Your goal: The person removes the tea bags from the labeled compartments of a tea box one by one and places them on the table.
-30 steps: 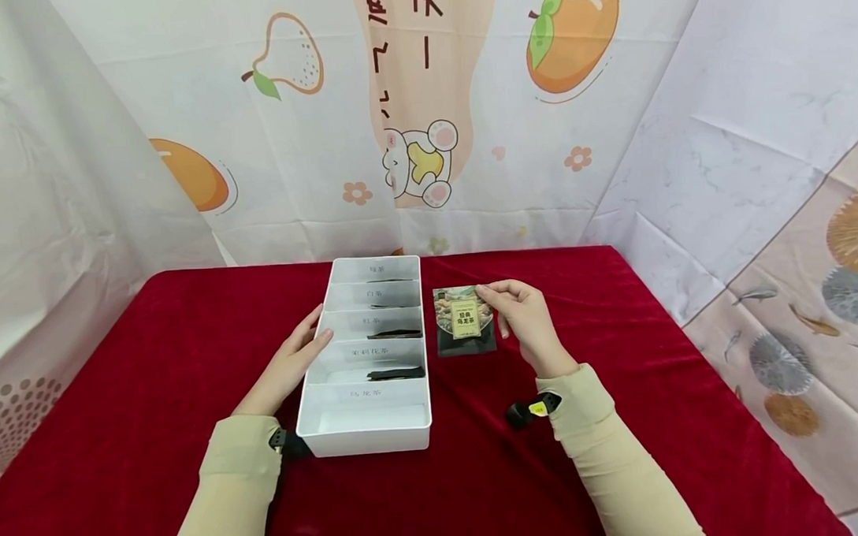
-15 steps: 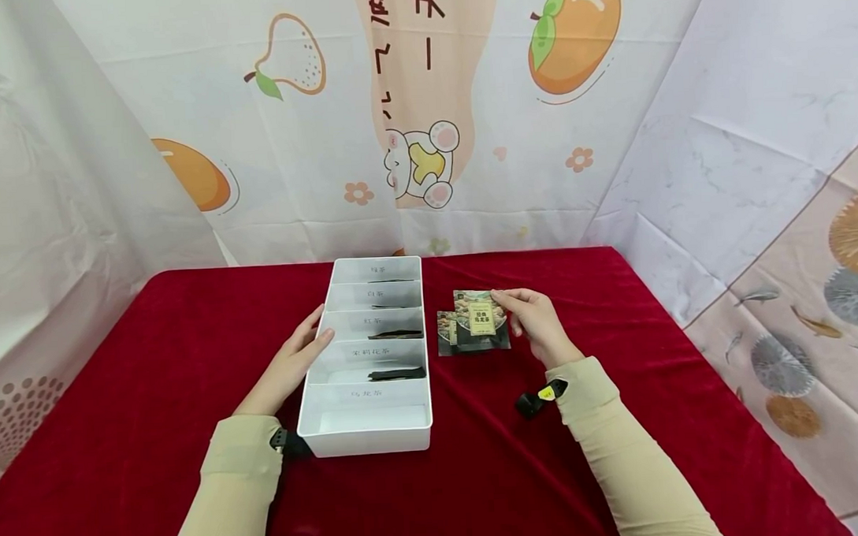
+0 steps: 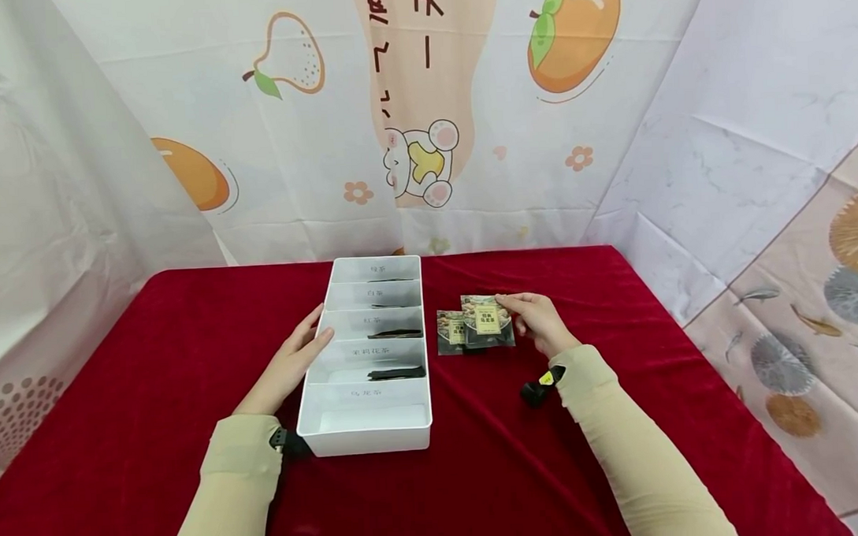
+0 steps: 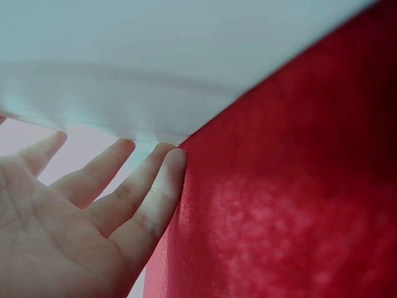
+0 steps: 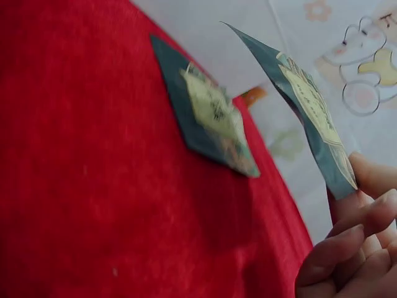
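My right hand (image 3: 539, 321) pinches a dark tea packet (image 3: 487, 319) by its upper right corner. In the right wrist view this packet (image 5: 316, 112) is raised off the cloth between thumb and finger. A second tea packet (image 3: 450, 333) with the same yellow label lies flat on the cloth, partly overlapped by the held one in the head view. My left hand (image 3: 288, 366) rests against the left side of a long white divided box (image 3: 371, 441). In the left wrist view, its straight, spread fingers (image 4: 152, 198) touch the box wall (image 4: 124, 93).
The box has several labelled compartments in a row. Dark packets (image 3: 396, 373) stand in the rear ones, while the nearest compartment (image 3: 373, 417) shows only its white floor. Red cloth (image 3: 191, 371) covers the table, and a printed curtain (image 3: 283, 147) hangs behind it.
My right hand has lifted the top packet and moved it right and slightly nearer, uncovering the second packet beneath. My left hand and the box have stayed in place.
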`<state>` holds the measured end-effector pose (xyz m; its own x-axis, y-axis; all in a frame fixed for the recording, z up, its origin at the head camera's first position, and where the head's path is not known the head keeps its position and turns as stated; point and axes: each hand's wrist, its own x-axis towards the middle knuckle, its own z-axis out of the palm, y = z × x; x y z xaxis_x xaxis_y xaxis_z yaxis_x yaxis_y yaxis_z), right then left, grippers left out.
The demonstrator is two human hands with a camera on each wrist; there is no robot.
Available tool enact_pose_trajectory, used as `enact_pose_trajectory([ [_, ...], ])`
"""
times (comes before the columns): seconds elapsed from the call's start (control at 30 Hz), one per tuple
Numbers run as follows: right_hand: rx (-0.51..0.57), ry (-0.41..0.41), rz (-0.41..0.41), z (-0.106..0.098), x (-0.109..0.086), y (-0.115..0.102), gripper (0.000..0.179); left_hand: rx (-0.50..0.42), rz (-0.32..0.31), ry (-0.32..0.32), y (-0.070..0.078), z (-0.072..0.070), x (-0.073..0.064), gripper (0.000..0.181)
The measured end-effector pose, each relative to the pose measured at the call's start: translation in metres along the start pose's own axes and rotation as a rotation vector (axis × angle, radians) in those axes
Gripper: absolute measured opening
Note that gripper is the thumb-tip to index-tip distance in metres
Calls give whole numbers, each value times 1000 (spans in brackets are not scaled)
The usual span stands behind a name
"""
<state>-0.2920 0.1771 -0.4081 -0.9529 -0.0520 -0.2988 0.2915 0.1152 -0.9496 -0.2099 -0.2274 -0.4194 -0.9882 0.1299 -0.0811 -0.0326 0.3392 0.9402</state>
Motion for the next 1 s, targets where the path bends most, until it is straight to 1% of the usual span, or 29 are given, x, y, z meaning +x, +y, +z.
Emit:
enact_pose_trajectory([
  [0.1, -11, 4, 31, -4, 6, 4, 37, 6, -14, 6, 0, 0, 0, 69],
  [0.17, -15, 9, 36, -7, 9, 7, 36, 15, -28, 6, 0, 0, -1, 69],
  [0.27, -21, 20, 38, -10, 9, 12, 29, 36, -51, 9, 1, 0, -2, 70],
  [0.37, -23, 25, 51, -13, 10, 15, 23, 35, -57, 4, 2, 0, -4, 70],
  [0.53, -47, 13, 41, -14, 13, 18, 17, 32, -54, 11, 2, -1, -4, 70],
  [0.73, -104, -13, 22, -15, 15, 20, 18, 4, -21, 4, 2, 0, -2, 69],
  [1.0, -168, 9, -7, -11, 13, 23, 18, 19, -27, 1, 1, 0, -3, 72],
])
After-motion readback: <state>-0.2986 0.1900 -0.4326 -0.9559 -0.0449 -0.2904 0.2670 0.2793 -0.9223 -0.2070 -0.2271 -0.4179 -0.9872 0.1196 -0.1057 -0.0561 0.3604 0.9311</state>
